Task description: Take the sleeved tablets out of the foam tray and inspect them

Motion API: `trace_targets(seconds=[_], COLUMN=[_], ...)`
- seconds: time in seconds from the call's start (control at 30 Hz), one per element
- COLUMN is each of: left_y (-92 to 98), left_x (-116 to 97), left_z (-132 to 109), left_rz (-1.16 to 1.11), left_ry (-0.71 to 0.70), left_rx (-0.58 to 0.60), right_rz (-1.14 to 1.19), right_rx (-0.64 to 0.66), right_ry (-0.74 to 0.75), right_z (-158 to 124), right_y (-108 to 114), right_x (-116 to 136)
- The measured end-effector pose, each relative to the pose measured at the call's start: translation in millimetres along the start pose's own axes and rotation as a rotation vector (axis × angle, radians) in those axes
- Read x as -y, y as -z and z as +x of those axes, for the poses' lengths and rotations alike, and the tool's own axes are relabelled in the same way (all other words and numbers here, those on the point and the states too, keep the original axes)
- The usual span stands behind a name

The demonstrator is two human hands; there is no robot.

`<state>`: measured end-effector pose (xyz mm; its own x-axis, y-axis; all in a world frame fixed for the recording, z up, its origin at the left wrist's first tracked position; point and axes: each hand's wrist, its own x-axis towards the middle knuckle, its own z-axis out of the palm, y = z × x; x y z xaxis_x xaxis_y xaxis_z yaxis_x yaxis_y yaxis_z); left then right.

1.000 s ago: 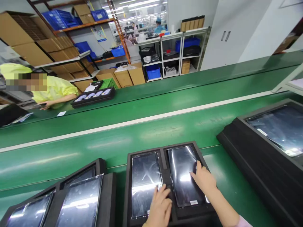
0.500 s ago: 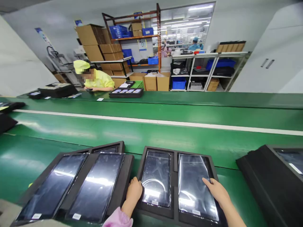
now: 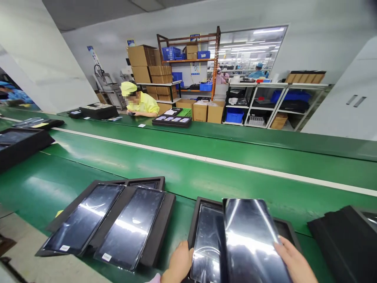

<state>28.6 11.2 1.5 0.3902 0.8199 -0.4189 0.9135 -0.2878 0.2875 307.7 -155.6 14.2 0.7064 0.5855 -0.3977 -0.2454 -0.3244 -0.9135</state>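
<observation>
A tablet [image 3: 253, 239] with a glossy dark screen is raised above the right compartment of a black foam tray [image 3: 194, 218]. My right hand [image 3: 294, 259] grips its right edge, thumb on the screen and the other fingers hidden behind. Another tablet [image 3: 206, 239] lies in the tray's left compartment, partly covered by the raised one. At the tray's left edge, my left hand [image 3: 180, 261] is closed on the rim. To the left, two film-covered tablets [image 3: 85, 216] with small white labels rest on a second foam tray [image 3: 160, 228], which overlaps another tray behind it.
Stacked black foam trays [image 3: 341, 239] stand at the right, and more trays [image 3: 26, 143] at the far left. A white strip [image 3: 176, 152] runs along the green bench [image 3: 182, 177]. Across it, a person in yellow [image 3: 147, 104] sits near a tray of small devices [image 3: 172, 121].
My right hand has lifted the right tablet out of its compartment and tilted it up. My left hand stays at the tray's left edge. The camera view has turned left.
</observation>
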Motion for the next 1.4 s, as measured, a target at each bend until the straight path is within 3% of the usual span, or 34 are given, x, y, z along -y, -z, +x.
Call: trace_targets(seconds=[0.07, 0.17, 0.3, 0.43, 0.63, 0.7, 0.83, 0.97, 1.1, 1.23, 1.4], left_y=[4.5, 7.1, 3.6, 2.9, 8.8, 13.0, 26.1, 34.8, 40.4, 51.4, 60.1], left_x=[0, 2, 4, 2, -3, -3, -5, -9, -17, -35, -46], left_z=[1, -3, -9, -10, -9, -8, 5, 13, -2, -22, -26], left_rz=[-0.001, -0.001, 0.008, 0.026, 0.008, -0.024, -0.146, -0.483, -0.777, -0.935, -0.903], left_ry=[-0.012, -0.025, -0.015, 0.016, 0.040, 0.038, 0.004, -0.178, -0.439, -0.805, -0.842], left_rx=[0.008, 0.007, -0.003, -0.016, -0.023, -0.028, -0.109, -0.123, 0.011, -0.003, -0.057], right_rz=[-0.019, -0.024, -0.404, -0.557, -0.479, -0.360, 0.112, 0.324, 0.170, 0.068, 0.103], right_rx=[0.015, 0.158, 0.238, 0.175, 0.141, 0.231, 0.545, 0.615, 0.555, 0.473, 0.474], right_ry=[0.094, 0.179, 0.244, 0.239, 0.159, 0.160, 0.136, 0.163, 0.327, 0.592, 0.686], right_z=[-2, 4, 20, 29, 22, 13, -9, -21, -22, -26, -38], right_y=[-40, -90, -112, -114, -124, -127, -129, -119, -95, -69, -58], right_x=[-13, -44, -67, -57, -38, -31, -23, -32, -33, -5, 18])
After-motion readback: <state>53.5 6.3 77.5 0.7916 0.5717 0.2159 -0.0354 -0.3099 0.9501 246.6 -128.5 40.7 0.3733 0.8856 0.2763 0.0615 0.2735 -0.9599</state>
